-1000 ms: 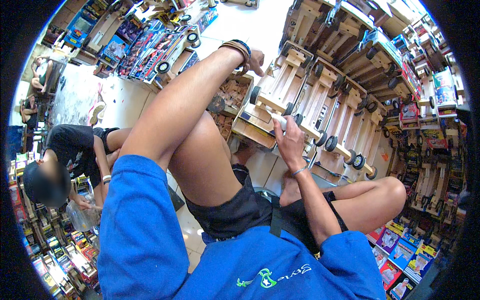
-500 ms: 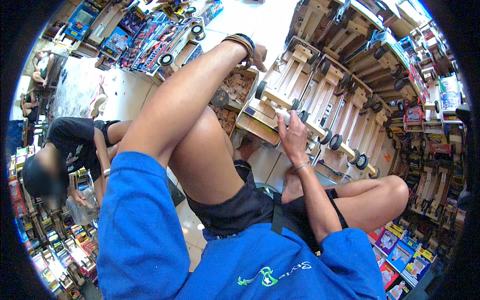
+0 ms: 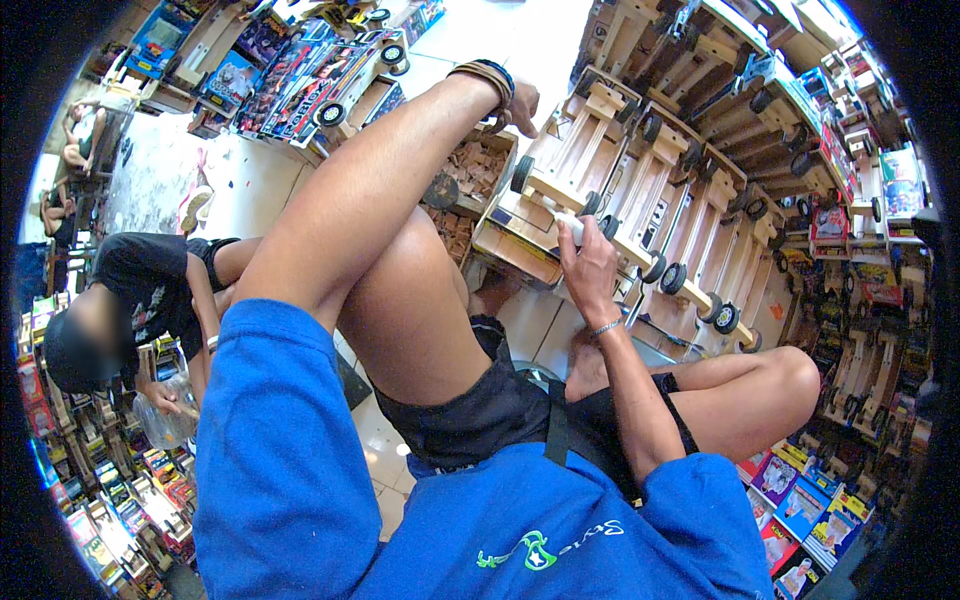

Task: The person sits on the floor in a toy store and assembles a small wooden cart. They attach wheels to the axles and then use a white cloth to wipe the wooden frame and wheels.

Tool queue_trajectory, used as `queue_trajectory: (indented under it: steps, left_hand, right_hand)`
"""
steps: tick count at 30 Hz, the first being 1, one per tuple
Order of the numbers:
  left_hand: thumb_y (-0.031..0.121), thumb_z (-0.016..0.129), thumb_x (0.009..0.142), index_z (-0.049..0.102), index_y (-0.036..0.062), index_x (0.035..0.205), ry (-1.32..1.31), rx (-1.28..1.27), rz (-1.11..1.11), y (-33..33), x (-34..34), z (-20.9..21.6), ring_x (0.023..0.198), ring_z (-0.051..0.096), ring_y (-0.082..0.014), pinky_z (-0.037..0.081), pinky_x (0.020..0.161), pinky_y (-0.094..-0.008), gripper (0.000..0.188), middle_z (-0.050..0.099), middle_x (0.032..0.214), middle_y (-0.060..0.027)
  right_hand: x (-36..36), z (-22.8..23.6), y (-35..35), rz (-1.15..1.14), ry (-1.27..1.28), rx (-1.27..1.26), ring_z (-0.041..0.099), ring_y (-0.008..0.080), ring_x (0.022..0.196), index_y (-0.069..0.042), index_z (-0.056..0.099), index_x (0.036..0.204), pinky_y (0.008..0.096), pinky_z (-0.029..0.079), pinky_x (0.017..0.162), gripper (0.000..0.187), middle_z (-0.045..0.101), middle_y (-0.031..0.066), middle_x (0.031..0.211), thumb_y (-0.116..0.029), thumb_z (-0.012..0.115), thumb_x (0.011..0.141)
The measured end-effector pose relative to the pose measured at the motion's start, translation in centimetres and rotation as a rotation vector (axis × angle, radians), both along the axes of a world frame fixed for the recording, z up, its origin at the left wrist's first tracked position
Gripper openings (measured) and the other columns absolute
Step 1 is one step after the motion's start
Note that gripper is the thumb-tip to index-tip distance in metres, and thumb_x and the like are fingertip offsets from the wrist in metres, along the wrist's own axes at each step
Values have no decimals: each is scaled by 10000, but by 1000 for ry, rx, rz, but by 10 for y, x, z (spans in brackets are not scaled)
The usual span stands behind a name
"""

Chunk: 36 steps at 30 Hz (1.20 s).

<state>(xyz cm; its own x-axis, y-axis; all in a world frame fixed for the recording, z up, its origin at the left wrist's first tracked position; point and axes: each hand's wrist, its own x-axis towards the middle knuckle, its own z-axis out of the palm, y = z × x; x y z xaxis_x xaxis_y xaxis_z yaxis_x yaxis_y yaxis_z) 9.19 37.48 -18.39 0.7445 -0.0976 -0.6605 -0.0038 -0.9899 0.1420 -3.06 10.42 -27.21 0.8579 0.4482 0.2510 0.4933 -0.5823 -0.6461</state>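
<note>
1. Head view: my right hand (image 3: 592, 264) grips a white bottle (image 3: 573, 228), fingers closed around it, the tip pointing away to the upper left.
2. The bottle is at the near end of the closest truck (image 3: 515, 238), just beside its axle bar (image 3: 553, 190) and a black wheel (image 3: 591, 203). I cannot tell whether the tip touches the wood.
3. That truck lies wheels up, leftmost in a row of wooden trucks (image 3: 648, 190) turned the same way.
4. My left hand (image 3: 520, 106) reaches out beside the row's far left corner, fingers partly bent; I cannot tell whether it touches or holds anything.
5. Between my left leg and the row is a box (image 3: 470, 208) of wood scraps (image 3: 478, 170).
6. Beyond the row, more trucks are piled up.
7. To my left, a co-worker (image 3: 150, 270) in black handles a clear bag (image 3: 165, 418).
</note>
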Motion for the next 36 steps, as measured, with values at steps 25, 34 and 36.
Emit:
queue_trajectory:
  steps: [25, 34, 36]
  left_hand:
    - [583, 719, 759, 567, 65, 1280, 1, -5, 25, -1, -7, 12, 1206, 543, -335, 431, 1021, -416, 750, 569, 1313, -188]
    - [591, 704, 760, 595, 34, 1256, -52, -3, -50, -2, -2, 12, 1172, 572, -342, 437, 1018, -413, 754, 596, 1274, -201]
    - [588, 709, 756, 592, 2, 1247, -41, -27, -49, -1, -1, 10, 1172, 571, -343, 439, 1014, -415, 773, 597, 1271, -203]
  right_hand:
    - [-17, 9, -3, 1, -67, 71, 638, 375, 660, -20, 525, 900, 445, 496, 567, 217, 611, 212, 721, -211, 625, 924]
    - [-26, 9, -11, 18, -89, 26, 634, 378, 666, -18, 519, 907, 449, 494, 563, 204, 608, 217, 738, -178, 646, 903]
    - [-26, 8, -11, 13, -97, 31, 629, 384, 663, -18, 516, 904, 453, 491, 562, 207, 605, 217, 735, -178, 647, 901]
